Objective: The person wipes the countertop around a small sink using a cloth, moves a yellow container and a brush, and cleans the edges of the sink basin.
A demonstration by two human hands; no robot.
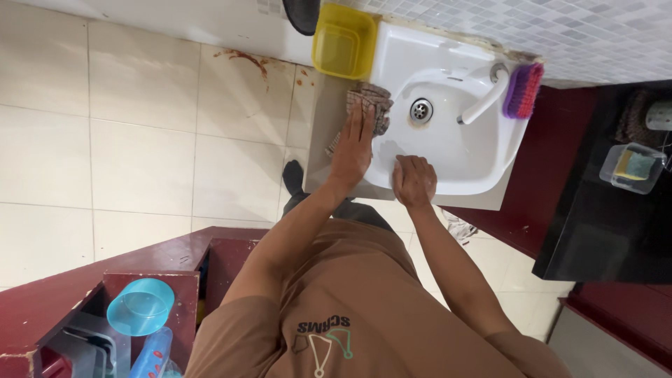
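Cloth [369, 105] is lying bunched on the sink rim [392, 52], pinned under the flattened, open left hand [353, 147]; the right hand [414, 180], fingers curled but gripping nothing, is bracing on the near rim.

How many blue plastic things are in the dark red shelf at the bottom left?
2 that I can make out: a light blue cup standing open side up, and a blue bottle just below it, partly cut off by the picture's edge. More may be hidden deeper in the shelf.
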